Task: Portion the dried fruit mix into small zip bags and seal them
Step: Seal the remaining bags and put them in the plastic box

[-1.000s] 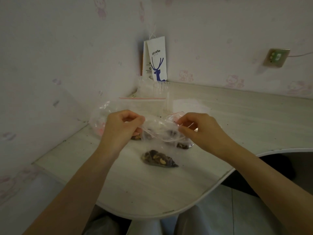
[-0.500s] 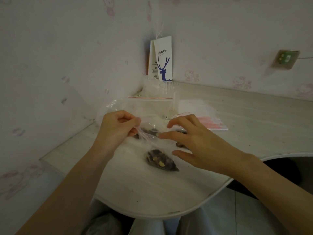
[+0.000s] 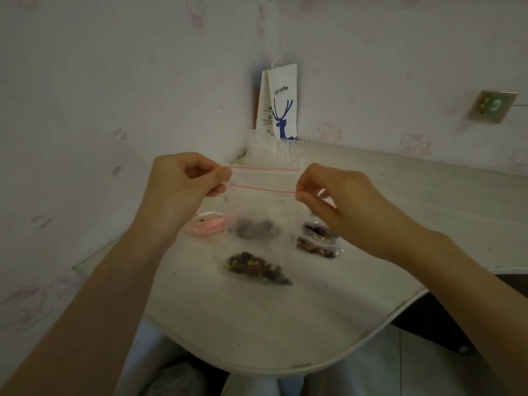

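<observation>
Clear plastic zip bag with red zip line, raised above the table and stretched level between two hands. Left hand pinching the bag's left top corner between thumb and fingers; right hand pinching the right top corner likewise (both grips closed on the bag). Dark dried fruit gathered at the bag's bottom, hanging directly below the grip line. Below and toward the viewer from the grip, a filled bag lying flat on the table. Below the right hand, further filled bags, partly hidden by that hand. Below the left hand, a pink item, too blurred to identify. Beyond the grip, in the wall corner, a white paper bag standing upright, with clear plastic in front of it.
</observation>
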